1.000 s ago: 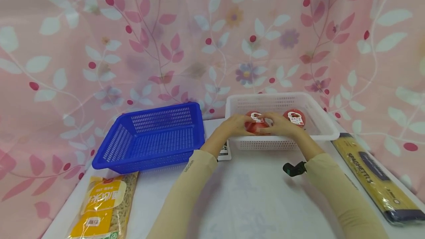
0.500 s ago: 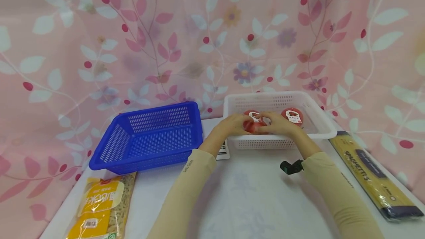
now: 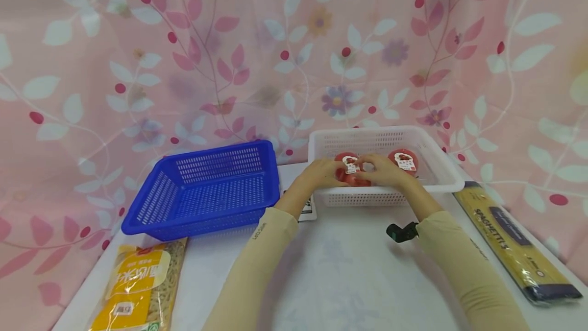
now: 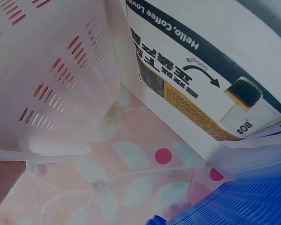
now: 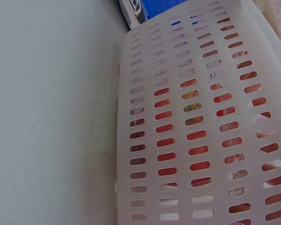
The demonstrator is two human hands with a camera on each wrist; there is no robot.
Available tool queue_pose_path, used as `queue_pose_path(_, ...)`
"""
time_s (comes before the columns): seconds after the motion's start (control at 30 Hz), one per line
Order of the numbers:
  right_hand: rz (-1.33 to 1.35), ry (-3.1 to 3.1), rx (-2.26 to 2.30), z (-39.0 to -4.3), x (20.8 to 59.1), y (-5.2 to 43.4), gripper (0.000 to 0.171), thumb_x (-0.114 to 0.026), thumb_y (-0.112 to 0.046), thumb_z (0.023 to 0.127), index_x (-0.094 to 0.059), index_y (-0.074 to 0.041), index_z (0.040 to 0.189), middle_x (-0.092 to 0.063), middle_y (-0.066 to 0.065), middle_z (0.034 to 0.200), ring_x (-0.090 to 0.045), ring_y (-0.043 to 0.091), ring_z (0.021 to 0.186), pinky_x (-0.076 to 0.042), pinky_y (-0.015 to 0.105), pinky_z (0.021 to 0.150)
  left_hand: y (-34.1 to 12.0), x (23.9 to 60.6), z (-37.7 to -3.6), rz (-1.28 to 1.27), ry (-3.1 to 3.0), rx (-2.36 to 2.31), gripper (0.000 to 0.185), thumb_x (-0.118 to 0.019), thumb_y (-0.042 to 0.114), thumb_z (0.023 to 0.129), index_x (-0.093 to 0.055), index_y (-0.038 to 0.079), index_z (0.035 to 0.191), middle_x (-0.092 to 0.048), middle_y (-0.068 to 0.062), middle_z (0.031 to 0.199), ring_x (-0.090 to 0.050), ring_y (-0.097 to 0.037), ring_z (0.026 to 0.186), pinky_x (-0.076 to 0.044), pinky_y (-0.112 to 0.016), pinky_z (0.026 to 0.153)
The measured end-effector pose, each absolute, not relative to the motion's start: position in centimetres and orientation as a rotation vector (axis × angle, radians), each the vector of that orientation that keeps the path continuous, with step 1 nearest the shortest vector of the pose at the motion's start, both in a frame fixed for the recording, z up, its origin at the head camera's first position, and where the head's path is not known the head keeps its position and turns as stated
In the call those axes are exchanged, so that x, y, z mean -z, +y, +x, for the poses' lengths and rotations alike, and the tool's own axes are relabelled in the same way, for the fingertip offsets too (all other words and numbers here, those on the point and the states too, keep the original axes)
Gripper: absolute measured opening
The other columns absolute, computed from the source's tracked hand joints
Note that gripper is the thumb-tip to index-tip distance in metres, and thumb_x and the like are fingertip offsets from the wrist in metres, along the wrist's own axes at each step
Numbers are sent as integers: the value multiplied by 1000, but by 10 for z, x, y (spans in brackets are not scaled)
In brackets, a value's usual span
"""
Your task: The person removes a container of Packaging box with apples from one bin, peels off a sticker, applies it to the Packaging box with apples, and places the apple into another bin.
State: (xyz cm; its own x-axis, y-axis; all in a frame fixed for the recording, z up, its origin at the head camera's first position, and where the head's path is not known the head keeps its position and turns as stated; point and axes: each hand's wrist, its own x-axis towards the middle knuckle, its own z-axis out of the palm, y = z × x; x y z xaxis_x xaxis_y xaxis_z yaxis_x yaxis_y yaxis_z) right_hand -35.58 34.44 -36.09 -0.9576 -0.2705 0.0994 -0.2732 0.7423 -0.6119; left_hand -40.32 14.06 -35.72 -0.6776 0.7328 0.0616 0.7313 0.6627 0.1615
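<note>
In the head view, a white perforated basket (image 3: 429,188) stands at the back right. Inside it are two red round packages with white printed labels. My left hand (image 3: 322,173) and right hand (image 3: 385,171) hold the left red package (image 3: 352,166) from either side, fingers bent around it. The second red package (image 3: 405,161) lies to the right, beside my right hand. Fingertips are partly hidden by the package and the basket's front wall. In the right wrist view, red contents (image 5: 199,151) show through the slots of the basket wall; the wrist views hide most of both hands.
A blue perforated basket (image 3: 271,188) stands on the left. Between the baskets lies a white coffee packet (image 4: 192,70). A yellow pasta bag (image 3: 138,285) lies at front left, and a spaghetti packet (image 3: 510,239) along the right edge. Behind hangs a pink floral curtain (image 3: 257,55).
Both hands stay around the left red package, which has tilted slightly so its label shows more. The head view has shifted a little; the baskets and packets stay in place.
</note>
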Motion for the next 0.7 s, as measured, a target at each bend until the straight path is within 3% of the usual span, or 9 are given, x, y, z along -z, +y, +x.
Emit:
queue_pose_path(0.27, 457, -2867, -1014, -357, 361, 345, 37, -59, -26, 89, -56, -8, 121, -46, 16, 132, -37, 36, 124, -30, 60, 96, 138, 355, -405, 1227, 2796, -402, 43, -67, 40, 81, -63, 15, 116, -64, 1, 105, -54, -11, 88, -44, -27, 82)
queue_pose_path(0.43, 457, -2870, -996, -359, 362, 345, 33, -58, -25, 90, -58, -8, 118, -47, 16, 130, -39, 35, 122, -30, 59, 97, 136, 358, -404, 1280, 2786, -471, 33, -62, 32, 87, -65, 10, 111, -65, 1, 100, -55, -12, 85, -44, -23, 80)
queue_pose_path(0.57, 456, -2872, -940, -360, 362, 346, 31, -57, -23, 90, -58, -6, 116, -48, 18, 129, -39, 35, 121, -29, 58, 98, 135, 361, -403, 1266, 2850, -454, 27, -53, 26, 93, -66, 10, 111, -62, -1, 111, -53, -15, 104, -41, -26, 92)
queue_pose_path(0.7, 458, -2863, -875, -362, 362, 345, 29, -57, -20, 90, -60, -4, 114, -51, 19, 125, -42, 36, 119, -31, 57, 97, 133, 362, -402, 1245, 2962, -357, 28, -46, 26, 95, -66, 14, 111, -53, -6, 127, -40, -22, 123, -30, -33, 104)
